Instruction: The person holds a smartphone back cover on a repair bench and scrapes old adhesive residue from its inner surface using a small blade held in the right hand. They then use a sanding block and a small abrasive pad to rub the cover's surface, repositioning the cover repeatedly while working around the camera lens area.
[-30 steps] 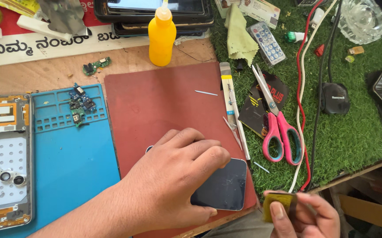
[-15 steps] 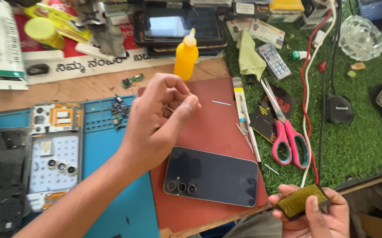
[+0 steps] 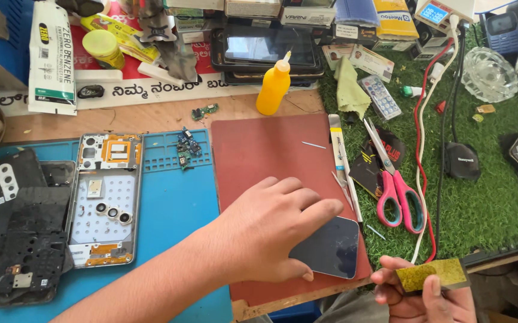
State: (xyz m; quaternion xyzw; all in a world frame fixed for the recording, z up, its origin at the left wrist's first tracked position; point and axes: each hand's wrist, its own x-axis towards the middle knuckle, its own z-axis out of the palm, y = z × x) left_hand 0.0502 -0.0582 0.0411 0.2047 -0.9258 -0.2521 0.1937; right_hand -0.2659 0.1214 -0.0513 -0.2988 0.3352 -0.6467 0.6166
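My left hand (image 3: 271,233) lies flat on a dark phone back panel (image 3: 334,248), pressing it onto the red-brown mat (image 3: 271,143). Only the panel's right end shows past my fingers. My right hand (image 3: 414,302) is off the bench's front edge at the lower right, pinching a small yellow-green pad (image 3: 432,274) between thumb and fingers. The two hands are apart.
A blue work mat (image 3: 175,209) holds an opened phone frame (image 3: 106,197) and black covers (image 3: 20,233). A yellow squeeze bottle (image 3: 274,87) stands behind the red mat. Tweezers (image 3: 340,155), pink scissors (image 3: 393,185) and a red cable (image 3: 417,149) lie on green turf (image 3: 486,197) to the right.
My left hand, lifted above the mat half a second ago, has come back down onto the phone panel. The right hand keeps the pad, turned a little flatter.
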